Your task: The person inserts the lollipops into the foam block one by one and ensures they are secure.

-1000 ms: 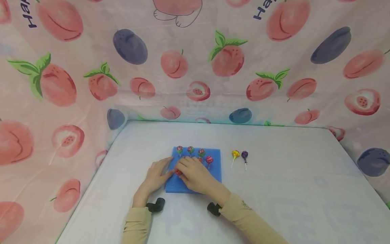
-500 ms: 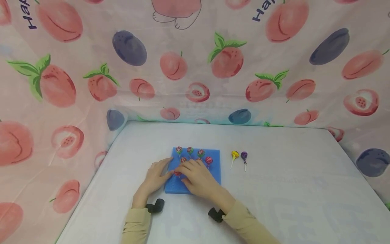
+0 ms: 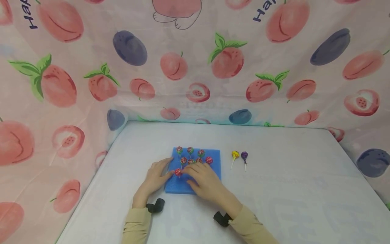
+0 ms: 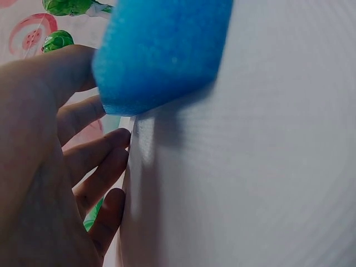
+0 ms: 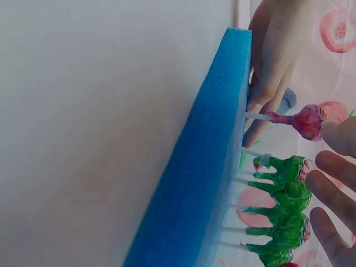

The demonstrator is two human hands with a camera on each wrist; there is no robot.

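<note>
A square blue foam block (image 3: 179,187) lies on the table with several wrapped lollipops standing in it on their sticks. My left hand (image 3: 156,175) rests along the block's left edge, fingers extended; the left wrist view has them beside the foam's corner (image 4: 161,55). The front red lollipop (image 3: 178,172) stands upright between the two hands, its stick in the foam in the right wrist view. Over the block, my right hand (image 3: 206,181) has loosely bent fingers holding nothing, a fingertip right at that lollipop's head (image 5: 309,122). Green-and-red lollipops (image 5: 292,194) stand in rows behind it.
Right of the block, a yellow lollipop (image 3: 235,154) and a purple lollipop (image 3: 244,155) lie on the white table (image 3: 292,183). A fruit-print curtain (image 3: 195,67) hangs behind and along the sides.
My right hand has let go of the front red lollipop and drawn back to the right, uncovering it and lollipops behind it. The left hand has stayed at the block's edge.
</note>
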